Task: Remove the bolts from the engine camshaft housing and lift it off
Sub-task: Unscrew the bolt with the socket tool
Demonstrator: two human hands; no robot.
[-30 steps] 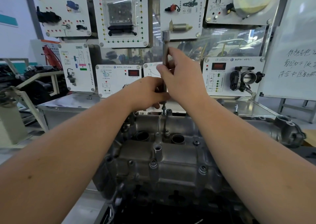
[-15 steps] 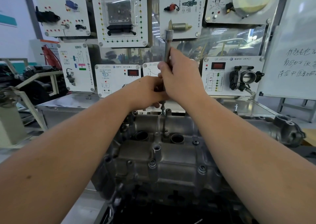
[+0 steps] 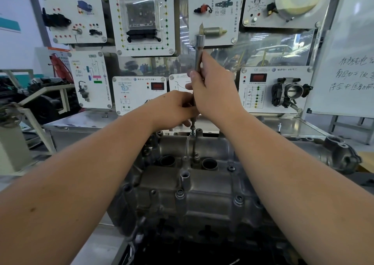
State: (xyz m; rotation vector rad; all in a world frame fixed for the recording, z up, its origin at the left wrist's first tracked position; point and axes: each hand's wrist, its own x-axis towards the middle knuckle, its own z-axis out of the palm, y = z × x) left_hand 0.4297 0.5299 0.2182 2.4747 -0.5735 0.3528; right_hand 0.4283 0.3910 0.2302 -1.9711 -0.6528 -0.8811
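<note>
the camshaft housing [image 3: 194, 185] sits on the engine in the middle, just in front of the steel counter [image 3: 315, 127] with the display boards, and its two round wells [image 3: 209, 163] look dark inside, with what they hold not visible. both forearms reach forward over it, meeting above its far edge, where the right hand [image 3: 214, 90] is raised with its fingers [image 3: 193, 75] curled tight around a long socket extension [image 3: 198, 50] standing upright. the left hand [image 3: 172, 111] sits lower, its fingers closed around the thin lower shaft just above a bolt [image 3: 192, 130] at the housing's far edge.
</note>
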